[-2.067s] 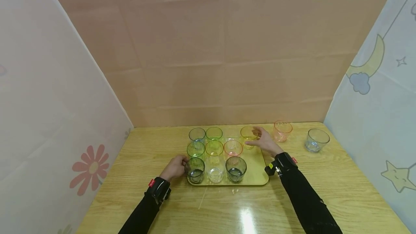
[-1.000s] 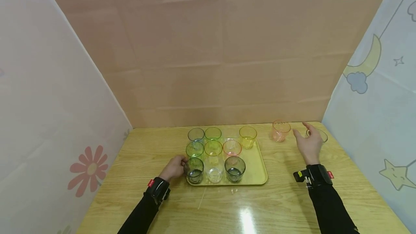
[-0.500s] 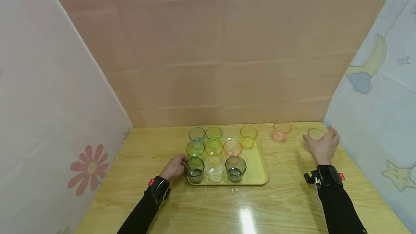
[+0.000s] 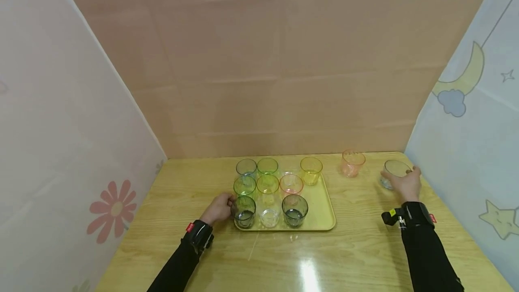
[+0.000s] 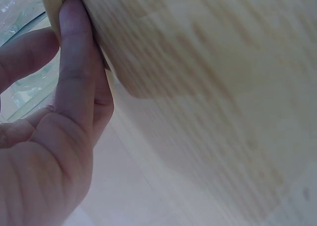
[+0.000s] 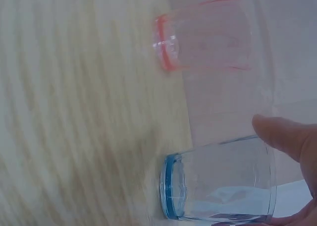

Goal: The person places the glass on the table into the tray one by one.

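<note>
My left hand (image 4: 217, 208) grips the left edge of a yellow tray (image 4: 321, 213); in the left wrist view its thumb and fingers pinch the tray's rim (image 5: 51, 5). Beside this hand a smoky grey glass (image 4: 243, 215) stands on the tray. At the right of the table my right hand (image 4: 407, 186) holds a clear glass tumbler (image 4: 389, 175) with a bluish base, thumb on one side and fingers on the other, near the rim. The right wrist view shows this tumbler (image 6: 223, 181) upright, its base at the tabletop, with the thumb (image 6: 282, 134) by its rim.
A pink glass (image 4: 352, 164) stands between the tray and the right hand. Several coloured glasses stand in rows on the tray, with a yellow glass (image 4: 311, 172) at its back right. A brown back wall (image 4: 275, 80) and patterned side walls enclose the wooden table (image 4: 275, 265).
My right hand has left the yellow glass at the tray's back right, moved right to the clear tumbler and closed round it. The left hand has stayed at the tray's edge.
</note>
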`<action>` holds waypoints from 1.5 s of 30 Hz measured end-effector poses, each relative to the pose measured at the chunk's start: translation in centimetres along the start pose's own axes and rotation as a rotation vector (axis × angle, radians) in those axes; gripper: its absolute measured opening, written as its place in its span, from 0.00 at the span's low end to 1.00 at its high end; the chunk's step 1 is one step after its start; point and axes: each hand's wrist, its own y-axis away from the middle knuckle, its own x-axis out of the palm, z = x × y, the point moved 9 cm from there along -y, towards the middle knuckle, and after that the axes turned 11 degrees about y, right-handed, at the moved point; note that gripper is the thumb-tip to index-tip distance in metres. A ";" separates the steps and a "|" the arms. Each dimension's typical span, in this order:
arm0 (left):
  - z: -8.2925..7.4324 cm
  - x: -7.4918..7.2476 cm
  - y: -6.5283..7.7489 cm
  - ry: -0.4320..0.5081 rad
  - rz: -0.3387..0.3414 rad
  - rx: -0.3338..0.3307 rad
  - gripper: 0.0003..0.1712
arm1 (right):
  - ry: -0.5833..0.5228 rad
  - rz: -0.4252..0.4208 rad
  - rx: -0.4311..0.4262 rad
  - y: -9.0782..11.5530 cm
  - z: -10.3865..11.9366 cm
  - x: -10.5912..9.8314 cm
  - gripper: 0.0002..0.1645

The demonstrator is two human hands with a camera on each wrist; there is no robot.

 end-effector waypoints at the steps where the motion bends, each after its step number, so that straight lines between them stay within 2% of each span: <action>1: 0.0 0.0 0.0 0.005 -0.001 -0.001 0.16 | -0.044 0.005 0.014 -0.4 -0.3 0.2 0.64; 6: -0.1 -0.1 -0.1 -0.024 -0.011 0.015 0.15 | -0.191 0.020 0.058 -3.0 -3.0 1.3 0.68; 9: -0.1 -0.1 -0.1 -0.038 -0.015 0.016 0.14 | -0.222 0.008 0.072 -4.2 -4.5 1.7 0.66; 12: 0.0 0.0 -0.1 -0.027 -0.013 0.006 0.15 | -0.237 -0.012 0.078 -4.1 -4.6 1.6 0.64; 17: 0.0 0.0 0.0 0.005 -0.005 0.005 0.14 | -0.218 -0.046 0.102 -2.5 -2.9 1.0 0.61; 19: -0.1 0.1 0.0 0.008 -0.003 0.005 0.13 | -0.206 -0.066 0.104 -2.7 -3.2 1.1 0.60; 27: -0.2 0.0 0.0 -0.021 -0.012 0.019 0.14 | -0.294 -0.103 0.055 -6.7 -6.7 2.3 0.54; 30: -0.3 -0.1 0.0 -0.033 -0.017 0.027 0.14 | -0.288 -0.091 0.033 -7.0 -6.5 2.6 0.56; 32: -0.1 0.1 0.0 -0.006 -0.003 0.032 0.14 | -0.290 -0.079 0.021 -6.7 -6.0 2.8 0.57; 37: -0.1 0.4 0.1 0.080 0.037 0.038 0.14 | -0.309 -0.064 -0.032 -5.7 -4.6 3.1 0.54; 40: -0.1 0.5 0.2 0.088 0.042 0.040 0.15 | -0.312 -0.047 -0.079 -5.3 -3.8 3.5 0.53; 45: -0.1 0.5 0.2 0.093 0.053 0.038 0.12 | -0.318 0.009 -0.158 -4.5 -2.6 4.7 0.46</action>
